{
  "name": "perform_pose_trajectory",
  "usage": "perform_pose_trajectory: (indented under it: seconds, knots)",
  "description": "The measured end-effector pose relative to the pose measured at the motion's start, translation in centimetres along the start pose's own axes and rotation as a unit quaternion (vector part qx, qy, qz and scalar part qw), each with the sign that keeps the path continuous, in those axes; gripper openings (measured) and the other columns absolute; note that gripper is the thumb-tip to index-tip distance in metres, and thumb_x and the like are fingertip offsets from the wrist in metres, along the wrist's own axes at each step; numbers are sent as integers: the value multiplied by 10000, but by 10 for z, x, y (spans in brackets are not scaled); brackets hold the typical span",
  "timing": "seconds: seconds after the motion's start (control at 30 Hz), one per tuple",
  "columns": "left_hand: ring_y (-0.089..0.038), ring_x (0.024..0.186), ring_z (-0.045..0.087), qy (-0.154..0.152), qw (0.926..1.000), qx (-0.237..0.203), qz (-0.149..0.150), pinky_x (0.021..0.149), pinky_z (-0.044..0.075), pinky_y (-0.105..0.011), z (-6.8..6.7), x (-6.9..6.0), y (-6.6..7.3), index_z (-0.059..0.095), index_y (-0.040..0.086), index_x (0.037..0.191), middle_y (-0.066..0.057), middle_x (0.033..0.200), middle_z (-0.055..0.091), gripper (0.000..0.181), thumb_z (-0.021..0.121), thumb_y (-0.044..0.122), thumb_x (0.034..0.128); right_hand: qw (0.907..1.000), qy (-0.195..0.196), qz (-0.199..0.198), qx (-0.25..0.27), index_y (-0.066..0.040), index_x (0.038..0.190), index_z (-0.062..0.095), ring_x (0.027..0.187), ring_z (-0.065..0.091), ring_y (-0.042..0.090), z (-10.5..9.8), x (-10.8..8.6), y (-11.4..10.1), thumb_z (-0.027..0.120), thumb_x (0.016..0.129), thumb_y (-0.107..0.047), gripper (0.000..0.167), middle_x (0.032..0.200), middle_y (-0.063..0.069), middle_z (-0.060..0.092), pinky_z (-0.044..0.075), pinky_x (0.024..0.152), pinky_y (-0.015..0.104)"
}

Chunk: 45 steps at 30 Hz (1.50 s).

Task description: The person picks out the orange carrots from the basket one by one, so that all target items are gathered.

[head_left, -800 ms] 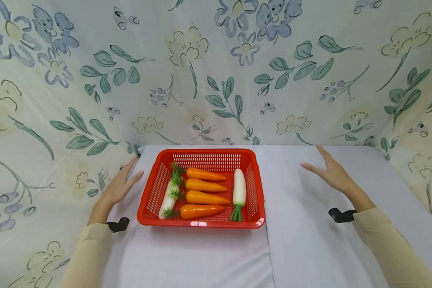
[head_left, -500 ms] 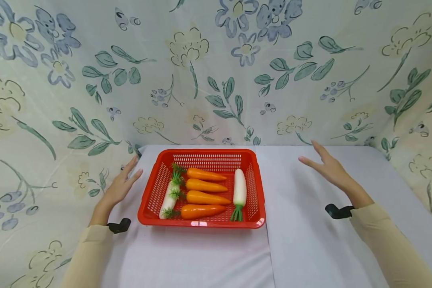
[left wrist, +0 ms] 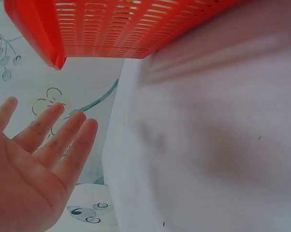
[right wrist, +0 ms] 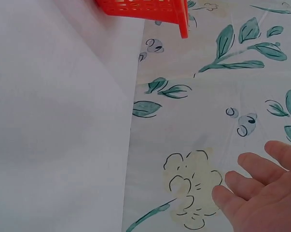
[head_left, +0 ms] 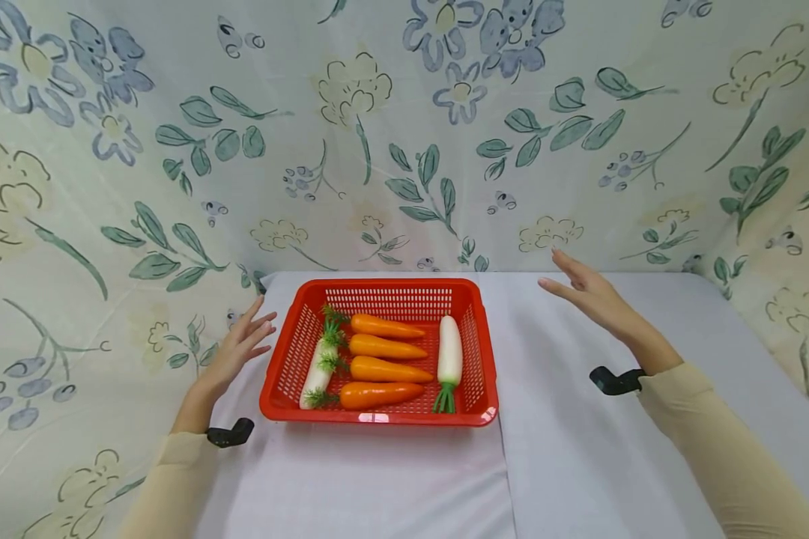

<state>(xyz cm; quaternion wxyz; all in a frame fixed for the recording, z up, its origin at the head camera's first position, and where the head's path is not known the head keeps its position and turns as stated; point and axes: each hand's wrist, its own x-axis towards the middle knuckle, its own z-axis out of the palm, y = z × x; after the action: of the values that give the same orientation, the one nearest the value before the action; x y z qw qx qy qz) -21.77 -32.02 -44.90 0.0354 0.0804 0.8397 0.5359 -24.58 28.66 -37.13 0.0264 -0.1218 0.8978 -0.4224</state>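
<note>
Carrots [head_left: 391,370] and white radishes [head_left: 449,350] lie in the red perforated plastic basket [head_left: 303,414] on the cloth-covered bench [head_left: 377,479]. Left hand [head_left: 232,355] hovers near its rim, right hand [head_left: 596,301] well apart, each grip loosely spread and empty. Bumping the rim or lifting just one side could tilt it, rolling the carrots.

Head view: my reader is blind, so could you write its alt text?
A red basket of four orange carrots and two white radishes sits on white cloth. A person's left hand and right hand hover either side, touching nothing.
</note>
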Motion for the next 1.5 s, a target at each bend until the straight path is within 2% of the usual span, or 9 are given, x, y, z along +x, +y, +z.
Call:
perform_pose_trajectory:
  seconds: [0.33, 0.53, 0.67, 0.8, 0.9, 1.03, 1.23, 1.4, 1.5]
  knots:
    - [-450, 1357, 400, -82, 9994, -344, -63, 1014, 415, -638, 11, -1, 0, 92, 271, 1620, -222, 1575, 310, 687, 473, 360, 1055, 9983, -187, -186, 519, -212, 1616, 101, 1491, 102, 412, 13, 19, -19, 583, 998, -366, 799, 1653, 109, 129, 191, 1051, 770]
    - [-412, 1345, 429, 123, 9988, -445, -174, 1008, 444, -603, 19, -1, -3, 156, 278, 1615, -217, 1545, 364, 678, 505, 378, 1042, 9956, -160, -239, 888, -220, 1610, 192, 1477, 220, 364, 24, 29, -35, 611, 993, -325, 753, 1619, 122, 258, 231, 1068, 738]
    - [-371, 1311, 465, 301, 9975, -607, -225, 985, 502, -461, 22, -1, -2, 190, 281, 1610, -203, 1531, 386, 666, 514, 387, 1037, 9933, -156, -276, 1112, -198, 1593, 267, 1451, 300, 347, 32, 36, -45, 666, 967, -302, 750, 1581, 119, 345, 268, 1087, 692]
    - [-236, 1247, 516, 397, 9951, -844, -313, 915, 526, -260, 25, -2, -2, 218, 273, 1605, -186, 1515, 400, 653, 516, 392, 1037, 9900, -190, -334, 1358, -177, 1564, 348, 1425, 361, 317, 40, 45, -53, 708, 943, -272, 723, 1543, 111, 414, 290, 1103, 653]
    - [-140, 1181, 545, 405, 9920, -1154, -309, 888, 526, -208, 25, -2, -3, 235, 225, 1603, -192, 1490, 411, 636, 509, 364, 1046, 9879, -245, -401, 1480, -161, 1546, 386, 1407, 392, 303, 46, 52, -61, 720, 936, -250, 700, 1524, 118, 440, 307, 1111, 623]
    - [-91, 1120, 575, 414, 9886, -1425, -244, 890, 532, -215, 26, -2, -3, 269, 185, 1593, -188, 1442, 444, 610, 509, 329, 1052, 9834, -318, -523, 1708, -127, 1525, 421, 1376, 437, 305, 54, 61, -69, 725, 933, -215, 671, 1501, 154, 462, 349, 1108, 567]
    - [-138, 1087, 599, 479, 9900, -1284, -350, 860, 557, -259, 29, -2, -2, 317, 215, 1580, -184, 1406, 475, 603, 534, 362, 1037, 9736, -540, -644, 2122, -37, 1514, 408, 1341, 469, 359, 71, 75, -80, 705, 937, -106, 653, 1478, 206, 472, 362, 1112, 521]
    - [-139, 1079, 589, 579, 9902, -1171, -484, 838, 559, -243, 32, -2, 2, 349, 222, 1568, -147, 1355, 507, 603, 554, 384, 1024, 9679, -609, -387, 2406, -36, 1488, 452, 1307, 508, 347, 87, 84, -88, 707, 932, -87, 614, 1442, 189, 519, 378, 1109, 500]
    - [-125, 1024, 601, 637, 9881, -1334, -433, 811, 571, -244, 33, -1, 4, 386, 181, 1551, -96, 1261, 551, 570, 559, 334, 1030, 9637, -622, -202, 2590, -39, 1453, 503, 1280, 535, 327, 99, 89, -92, 719, 923, -86, 574, 1411, 187, 550, 412, 1088, 481]
